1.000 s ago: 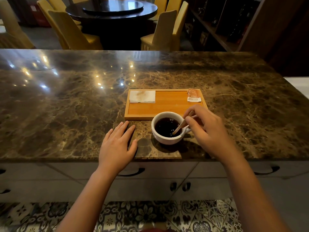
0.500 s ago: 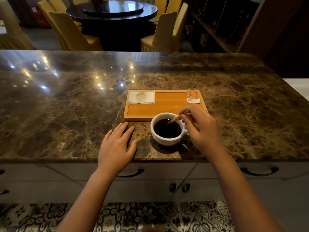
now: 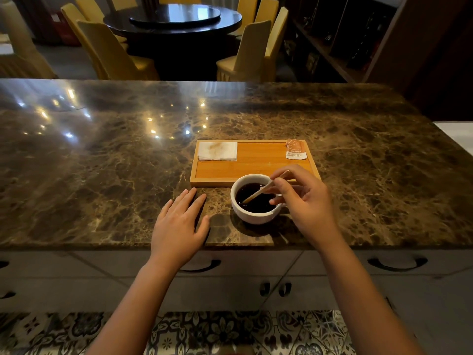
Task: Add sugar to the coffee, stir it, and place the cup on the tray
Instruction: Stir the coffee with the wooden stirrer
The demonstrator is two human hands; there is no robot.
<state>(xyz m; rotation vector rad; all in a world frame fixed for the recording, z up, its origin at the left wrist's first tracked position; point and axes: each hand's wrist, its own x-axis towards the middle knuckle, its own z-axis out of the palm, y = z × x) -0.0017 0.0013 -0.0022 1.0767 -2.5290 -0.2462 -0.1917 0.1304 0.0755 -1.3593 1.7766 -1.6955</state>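
Observation:
A white cup (image 3: 253, 217) of dark coffee stands on the marble counter, just in front of a wooden tray (image 3: 253, 166). My right hand (image 3: 305, 203) pinches a thin wooden stir stick (image 3: 258, 192) whose lower end dips into the coffee. My left hand (image 3: 179, 222) lies flat on the counter left of the cup, fingers together, holding nothing. A torn orange sugar packet (image 3: 295, 149) lies at the tray's far right corner. A folded white napkin (image 3: 217, 151) sits at its far left corner.
The brown marble counter (image 3: 102, 162) stretches wide to both sides, with its front edge right under my wrists. Behind it stand yellow chairs (image 3: 112, 52) around a dark round table (image 3: 176, 19). Dark shelves (image 3: 345, 34) fill the back right.
The stick's tip has moved from the cup's far right rim toward the left middle of the coffee, and my right hand has shifted slightly with it. The left hand has stayed put.

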